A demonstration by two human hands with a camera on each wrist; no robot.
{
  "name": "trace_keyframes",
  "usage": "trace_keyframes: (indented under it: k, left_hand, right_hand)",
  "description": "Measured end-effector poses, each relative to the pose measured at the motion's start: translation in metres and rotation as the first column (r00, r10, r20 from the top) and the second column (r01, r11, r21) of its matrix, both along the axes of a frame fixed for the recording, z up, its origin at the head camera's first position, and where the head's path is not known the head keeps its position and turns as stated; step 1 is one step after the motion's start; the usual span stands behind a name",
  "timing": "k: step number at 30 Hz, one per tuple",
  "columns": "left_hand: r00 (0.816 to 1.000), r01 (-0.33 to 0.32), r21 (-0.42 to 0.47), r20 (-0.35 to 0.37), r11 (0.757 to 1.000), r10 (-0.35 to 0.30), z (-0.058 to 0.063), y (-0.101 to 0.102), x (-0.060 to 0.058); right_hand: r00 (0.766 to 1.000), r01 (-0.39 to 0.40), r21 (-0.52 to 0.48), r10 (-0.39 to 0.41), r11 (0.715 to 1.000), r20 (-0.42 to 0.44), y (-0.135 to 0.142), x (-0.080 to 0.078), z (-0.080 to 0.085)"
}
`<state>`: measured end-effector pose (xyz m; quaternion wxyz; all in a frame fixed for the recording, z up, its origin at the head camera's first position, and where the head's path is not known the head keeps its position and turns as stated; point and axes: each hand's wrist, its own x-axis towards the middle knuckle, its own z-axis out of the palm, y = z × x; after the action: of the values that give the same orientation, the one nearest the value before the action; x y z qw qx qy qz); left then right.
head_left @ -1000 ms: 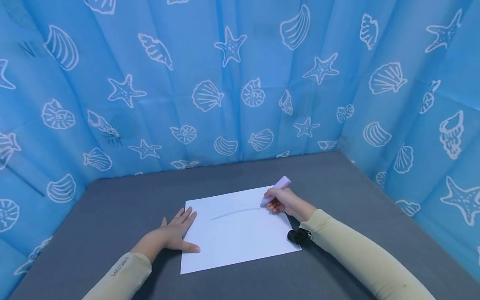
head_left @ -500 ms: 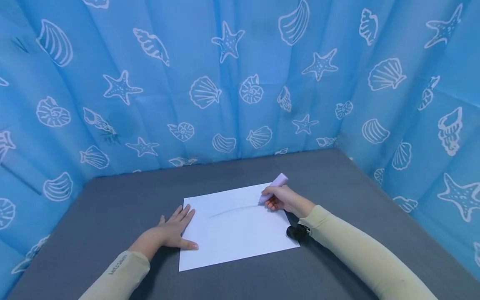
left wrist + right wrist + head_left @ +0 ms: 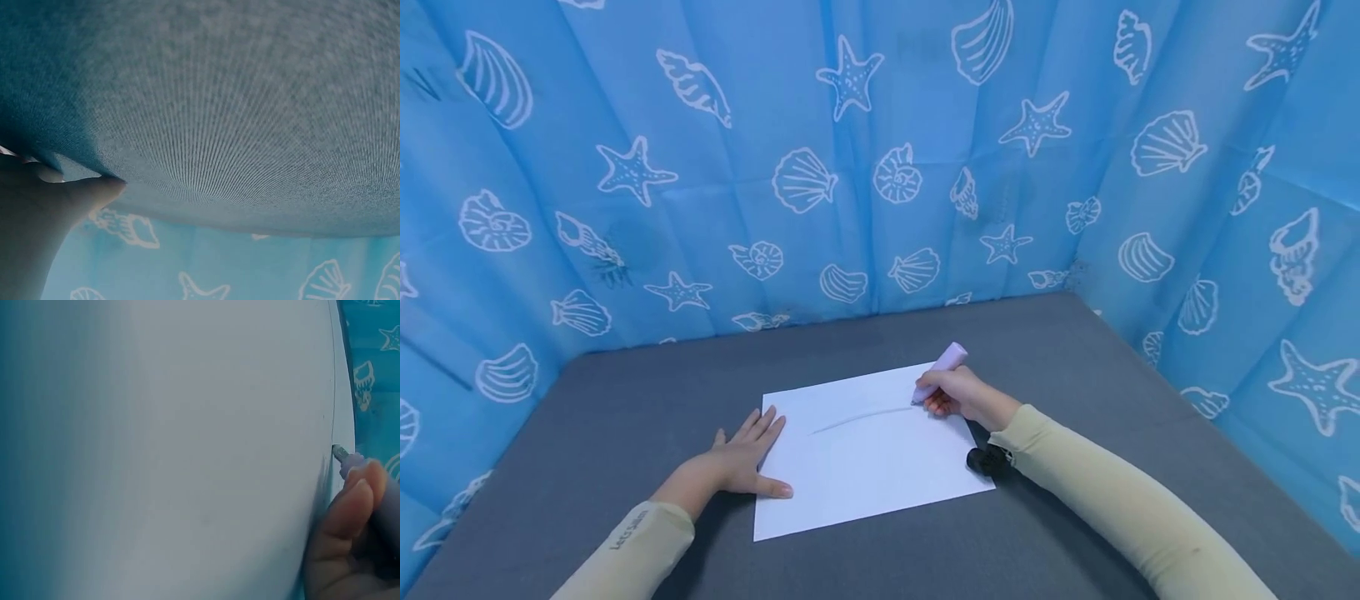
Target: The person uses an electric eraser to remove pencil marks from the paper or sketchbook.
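A white sheet of paper (image 3: pixel 857 467) lies on the dark grey tabletop, bearing one thin grey curved line (image 3: pixel 857 417) across its upper part. My right hand (image 3: pixel 958 392) grips a thick lilac marker (image 3: pixel 951 357) near the sheet's top right corner. The marker's tip meets the right end of the line. In the right wrist view the marker's grey tip (image 3: pixel 339 452) is at the line, with thumb and finger pinched behind it. My left hand (image 3: pixel 748 458) rests spread on the paper's left edge, thumb and fingertips over the sheet. The left wrist view shows part of that hand.
The grey table surface (image 3: pixel 647 400) extends around the sheet. A blue curtain (image 3: pixel 722 208) printed with white shells and starfish hangs behind and at both sides. A small black device (image 3: pixel 988 461) sits under the right wrist, overlapping the paper's right edge.
The whole head view has shifted slightly, so sheet, hands and curtain appear a little further left and up. Both hands keep almost the same place on the paper, with the marker at the line's right end.
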<state>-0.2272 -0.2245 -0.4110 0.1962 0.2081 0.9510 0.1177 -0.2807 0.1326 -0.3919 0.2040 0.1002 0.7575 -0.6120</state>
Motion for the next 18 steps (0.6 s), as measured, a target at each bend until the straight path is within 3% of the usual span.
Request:
trace_keyframes:
  k: [3,8,15,18]
  left_hand:
    - [1.0,-0.003,-0.008,-0.013,1.0,0.003,-0.002,-0.002,-0.001]
    - [1.0,-0.001,-0.007,0.01,1.0,0.001,0.005,0.001,0.002]
    - [1.0,0.007,-0.013,-0.001,1.0,-0.007,0.012,0.004,0.008]
    - [1.0,0.011,-0.006,0.0,1.0,-0.011,0.012,0.005,0.008]
  right_hand:
    - [1.0,-0.003,0.001,0.003,1.0,-0.004,-0.002,0.0,0.001]
    - [1.0,-0.027,0.012,0.027,1.0,0.01,-0.001,-0.002,0.0]
    - [0.999,-0.025,-0.095,0.027,0.995,0.019,0.003,-0.003,-0.002]
    - [1.0,-0.03,-0.094,0.03,0.995,0.002,0.003,-0.002,-0.002]
